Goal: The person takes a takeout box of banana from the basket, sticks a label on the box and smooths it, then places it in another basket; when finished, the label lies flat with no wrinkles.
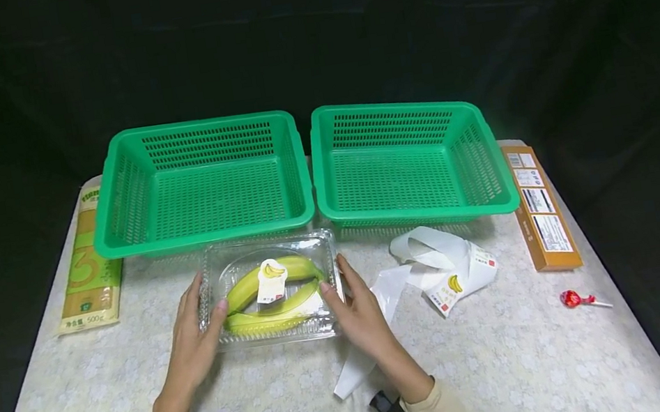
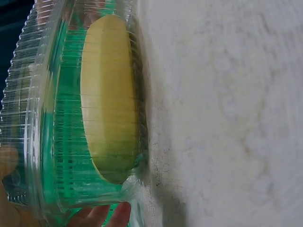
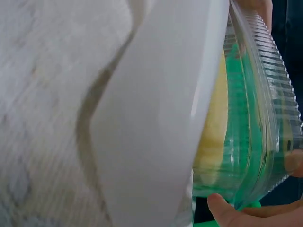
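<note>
In the head view a clear lidded plastic box (image 1: pixel 277 336) with bananas (image 1: pixel 247 289) inside is held between two hands. The left hand (image 1: pixel 192 341) grips its left side, thumb on the lid edge; the right hand (image 1: pixel 362 312) grips the right side the same way. A white label with a banana picture (image 1: pixel 271 281) shows on top of the box. In the left wrist view a banana (image 2: pixel 110 99) is seen through the ribbed wall, fingers (image 2: pixel 119 215) at the box's corner. In the right wrist view a white strip (image 3: pixel 151 113) partly covers the box (image 3: pixel 258 113).
Two green baskets (image 1: pixel 206 239) (image 1: pixel 420 216) stand behind the box. A yellow-green noodle packet (image 1: pixel 85 268) lies at the left, an orange carton (image 1: pixel 543 218) at the right, with a red lollipop (image 1: pixel 571 299) in front of it. A crumpled label strip (image 1: pixel 466 271) lies right of the hands.
</note>
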`<state>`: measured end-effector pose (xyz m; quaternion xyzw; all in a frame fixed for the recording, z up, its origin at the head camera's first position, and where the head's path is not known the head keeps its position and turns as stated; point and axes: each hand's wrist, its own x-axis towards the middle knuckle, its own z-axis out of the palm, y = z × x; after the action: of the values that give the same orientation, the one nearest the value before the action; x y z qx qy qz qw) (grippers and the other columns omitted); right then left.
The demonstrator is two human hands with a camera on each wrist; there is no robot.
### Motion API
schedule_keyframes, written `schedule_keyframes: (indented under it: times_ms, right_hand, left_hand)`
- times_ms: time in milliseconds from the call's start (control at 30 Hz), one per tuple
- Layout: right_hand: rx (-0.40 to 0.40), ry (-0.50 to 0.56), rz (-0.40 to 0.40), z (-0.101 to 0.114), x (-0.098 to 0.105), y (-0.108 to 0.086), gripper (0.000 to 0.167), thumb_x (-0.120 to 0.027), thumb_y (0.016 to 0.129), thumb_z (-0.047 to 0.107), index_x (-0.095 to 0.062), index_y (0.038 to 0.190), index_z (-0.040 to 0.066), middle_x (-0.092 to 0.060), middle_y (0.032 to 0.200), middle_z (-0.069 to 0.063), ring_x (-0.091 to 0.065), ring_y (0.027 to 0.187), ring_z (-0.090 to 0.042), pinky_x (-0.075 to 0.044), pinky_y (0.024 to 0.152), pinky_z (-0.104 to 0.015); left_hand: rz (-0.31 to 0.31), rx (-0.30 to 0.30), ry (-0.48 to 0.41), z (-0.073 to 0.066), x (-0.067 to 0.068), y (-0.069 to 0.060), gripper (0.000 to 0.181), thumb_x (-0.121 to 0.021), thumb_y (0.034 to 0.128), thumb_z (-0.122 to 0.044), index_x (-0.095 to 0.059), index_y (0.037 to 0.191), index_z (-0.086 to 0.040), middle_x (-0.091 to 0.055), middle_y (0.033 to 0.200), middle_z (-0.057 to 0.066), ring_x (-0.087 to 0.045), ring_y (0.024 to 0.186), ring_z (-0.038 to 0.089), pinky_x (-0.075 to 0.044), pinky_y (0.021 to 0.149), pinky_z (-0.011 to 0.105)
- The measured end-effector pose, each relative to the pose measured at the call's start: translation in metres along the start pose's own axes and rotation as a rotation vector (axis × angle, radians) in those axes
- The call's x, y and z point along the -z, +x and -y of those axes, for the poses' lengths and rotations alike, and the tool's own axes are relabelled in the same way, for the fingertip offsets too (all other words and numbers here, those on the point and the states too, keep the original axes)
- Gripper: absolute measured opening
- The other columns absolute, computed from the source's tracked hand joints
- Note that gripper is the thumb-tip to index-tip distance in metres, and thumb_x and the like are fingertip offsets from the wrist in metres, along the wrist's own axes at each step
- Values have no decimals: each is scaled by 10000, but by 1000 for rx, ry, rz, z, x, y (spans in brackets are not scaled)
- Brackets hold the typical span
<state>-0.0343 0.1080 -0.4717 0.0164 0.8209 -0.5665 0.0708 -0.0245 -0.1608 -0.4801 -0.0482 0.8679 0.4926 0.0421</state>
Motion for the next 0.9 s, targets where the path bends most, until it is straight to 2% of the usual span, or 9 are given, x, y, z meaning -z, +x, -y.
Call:
schedule_keyframes:
  times_ms: [167, 667, 900]
  right_hand:
    - [-17, 5, -1, -1, -3, -1, 769, -537, 1026, 442, -194, 1607, 73, -212, 1674, -141, -237, 1542, -349, -275, 1218, -522]
    - [-30, 10, 2, 0, -3, -3, 802, -560, 1011, 453, -185, 1609, 73, -199, 1677, -146, -236, 1540, -361, -270, 1216, -524]
    - [-25, -5, 9, 2, -1, -6, 823, -568, 1009, 437, -167, 1604, 35, -185, 1670, -191, -240, 1528, -408, -275, 1205, -546]
  left_hand:
    - [0, 15, -11, 0, -1, 0, 719, -485, 1051, -371, -130, 1626, -125, -193, 1664, 226, -180, 1530, 476, -171, 1186, 714]
    - [5, 47, -33, 0, -2, -1, 727, -497, 1043, -387, -126, 1630, -173, -194, 1663, 226, -183, 1528, 480, -178, 1173, 732]
    - [8, 55, -30, -2, -2, -1, 736, -499, 1041, -393, -123, 1630, -161, -202, 1655, 241, -186, 1525, 488, -183, 1175, 728]
